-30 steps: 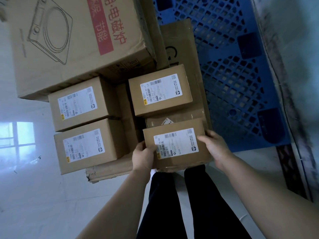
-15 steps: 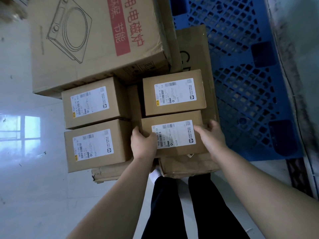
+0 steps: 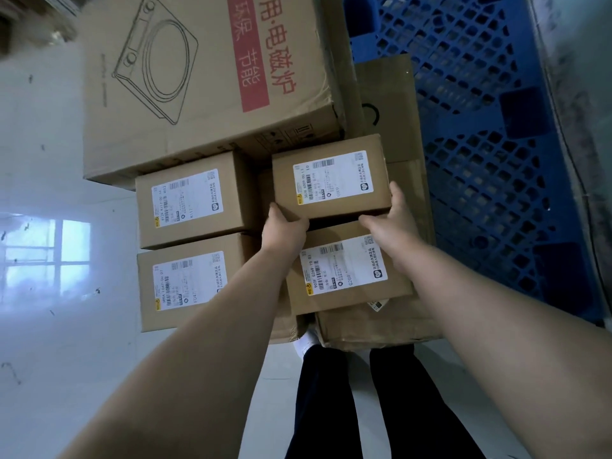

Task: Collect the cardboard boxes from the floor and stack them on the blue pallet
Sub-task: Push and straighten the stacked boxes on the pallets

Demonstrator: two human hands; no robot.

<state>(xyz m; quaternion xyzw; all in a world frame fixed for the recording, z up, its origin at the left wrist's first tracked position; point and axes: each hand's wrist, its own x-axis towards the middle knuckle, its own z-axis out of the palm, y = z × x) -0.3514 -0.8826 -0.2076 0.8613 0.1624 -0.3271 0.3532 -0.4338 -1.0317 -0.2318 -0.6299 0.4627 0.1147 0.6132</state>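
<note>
Gripping the labelled cardboard box [image 3: 331, 180] by its near corners, the left hand [image 3: 284, 228] and right hand [image 3: 389, 217] curl round its sides. It sits on larger cartons [image 3: 390, 104] at the blue pallet's [image 3: 490, 167] left edge, with three matching boxes [image 3: 344, 271] just beside it.

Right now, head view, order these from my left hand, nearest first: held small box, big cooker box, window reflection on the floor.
1. Small box: gripped by the left hand, at its near-left corner.
2. Big cooker box: beyond it, upper left.
3. Window reflection: far left, on the floor.
</note>
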